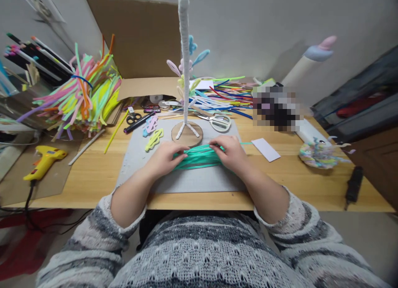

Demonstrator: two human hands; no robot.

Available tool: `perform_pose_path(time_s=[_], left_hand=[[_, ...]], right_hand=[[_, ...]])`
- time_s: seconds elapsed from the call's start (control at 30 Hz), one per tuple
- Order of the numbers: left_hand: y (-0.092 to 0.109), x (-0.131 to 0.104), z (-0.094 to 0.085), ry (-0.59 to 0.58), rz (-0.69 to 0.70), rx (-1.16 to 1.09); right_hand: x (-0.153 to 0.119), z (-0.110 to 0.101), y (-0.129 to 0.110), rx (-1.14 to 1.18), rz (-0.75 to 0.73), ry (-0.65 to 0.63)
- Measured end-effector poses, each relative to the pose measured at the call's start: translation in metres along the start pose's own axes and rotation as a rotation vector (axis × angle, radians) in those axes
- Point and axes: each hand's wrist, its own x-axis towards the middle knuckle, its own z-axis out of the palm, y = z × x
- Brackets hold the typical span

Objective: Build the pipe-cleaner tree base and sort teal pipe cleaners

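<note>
Over the gray mat [199, 184], green strands [200, 157] stretch between both hands [166, 157] [230, 153], which grip them from either side.

Striped grey-and-white knit sweater [199, 255], seemingly openwork across the front.

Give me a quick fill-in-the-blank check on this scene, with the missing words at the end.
The left hand and right hand hold strands whose colour is ____.
The glue gun has a ____ body.
The white wrapped stem stands on a wooden base with a ____ outline.
The white card lies nearer to the person's ____ hand.

Missing words: green; yellow; round; right.
</note>
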Motion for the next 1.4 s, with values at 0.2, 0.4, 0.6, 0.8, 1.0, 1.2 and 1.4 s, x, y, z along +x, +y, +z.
perform_pose_path(time_s=[0.2,0.4,0.6,0.8,1.0,1.2,1.4], left_hand=[[-0.002,0.001,-0.004,0.183,-0.201,-0.107],[-0.004,0.003,-0.008,0.327,-0.42,-0.139],[-0.015,0.006,-0.007,0.302,-0.369,-0.054],[-0.023,0.013,-0.006,0.216,-0.214,-0.001],[-0.017,0.012,-0.006,0.229,-0.193,-0.042],[0.002,0.004,-0.003,0.106,-0.082,-0.144],[0.0,0.001,-0.003,0.006,-0.059,-0.048]], right_hand=[[0.001,-0.007,0.009,0.005,0.031,0.128],[0.004,-0.007,0.022,-0.024,0.04,0.126],[0.01,-0.013,0.037,-0.077,-0.018,0.053],[0.014,-0.013,0.05,-0.106,0.038,0.018],[0.01,-0.007,0.035,-0.005,0.022,0.012],[-0.004,-0.006,-0.001,0.073,-0.114,-0.061],[-0.003,-0.014,-0.001,-0.088,0.058,0.214]])
